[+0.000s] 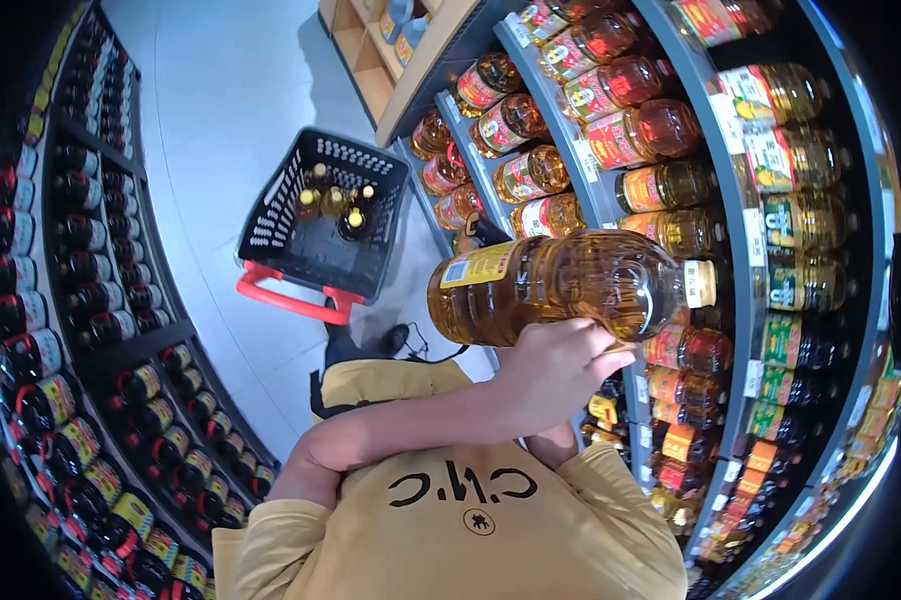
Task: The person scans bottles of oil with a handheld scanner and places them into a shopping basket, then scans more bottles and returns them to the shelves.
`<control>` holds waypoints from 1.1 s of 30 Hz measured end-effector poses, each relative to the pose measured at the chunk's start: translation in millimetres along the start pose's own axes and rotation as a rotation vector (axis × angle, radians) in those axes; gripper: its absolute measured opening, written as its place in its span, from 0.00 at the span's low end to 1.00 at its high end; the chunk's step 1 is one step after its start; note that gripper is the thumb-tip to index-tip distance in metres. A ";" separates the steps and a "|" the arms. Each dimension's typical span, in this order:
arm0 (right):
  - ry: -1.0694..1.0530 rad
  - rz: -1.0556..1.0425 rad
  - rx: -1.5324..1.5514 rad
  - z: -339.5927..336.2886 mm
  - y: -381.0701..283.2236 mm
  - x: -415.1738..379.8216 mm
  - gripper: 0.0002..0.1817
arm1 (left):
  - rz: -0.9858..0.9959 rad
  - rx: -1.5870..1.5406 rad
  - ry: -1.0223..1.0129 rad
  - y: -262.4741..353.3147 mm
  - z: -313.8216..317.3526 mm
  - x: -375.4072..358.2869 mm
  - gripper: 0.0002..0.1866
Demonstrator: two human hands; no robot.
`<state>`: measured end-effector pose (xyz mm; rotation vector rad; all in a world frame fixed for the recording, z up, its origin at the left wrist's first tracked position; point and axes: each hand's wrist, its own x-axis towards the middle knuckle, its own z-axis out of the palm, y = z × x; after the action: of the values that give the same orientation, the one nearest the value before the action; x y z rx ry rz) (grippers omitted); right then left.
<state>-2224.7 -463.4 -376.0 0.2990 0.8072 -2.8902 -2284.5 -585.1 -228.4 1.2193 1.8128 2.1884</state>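
Note:
A large bottle of cooking oil [560, 285], amber with a yellow label and a pale cap, lies almost level in front of my body. Its cap points to the right. My left hand [560, 370] is closed around the near side of the bottle, the forearm crossing my chest. Only a short piece of my right arm shows beneath the left forearm; the right hand is hidden behind the arm and bottle. Beyond the bottle on the left, a black shopping basket [315, 265] with a red handle stands on the floor. Several dark, yellow-capped bottles [335, 203] are inside it.
Close on my right rises a shelf unit [685, 95] packed with oil bottles, price tags along its edges. A second shelf [135, 345] of dark bottles lines the left. Pale floor [200, 130] runs between them. A wooden rack [370, 70] stands at the far end.

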 end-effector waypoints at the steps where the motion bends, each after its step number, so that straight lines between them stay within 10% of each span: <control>1: -0.018 0.003 0.010 -0.3 0.8 4.5 0.28 | -0.096 -0.132 0.017 4.3 -6.2 2.8 0.05; 10: -0.177 0.045 0.137 -14.0 4.1 47.7 0.28 | -0.550 -0.337 -0.230 18.9 -65.3 41.3 0.05; 28: -0.193 0.230 0.457 -30.5 24.0 105.5 0.12 | -0.396 -0.907 -0.095 -21.9 -138.4 3.6 0.13; 33: -0.209 0.175 0.443 -26.8 15.5 90.7 0.11 | -0.387 -0.886 -0.094 -31.9 -163.9 -48.2 0.44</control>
<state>-2306.0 -468.7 -426.4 0.0967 0.0971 -2.8386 -2361.1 -731.8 -281.3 0.6775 0.7496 2.2113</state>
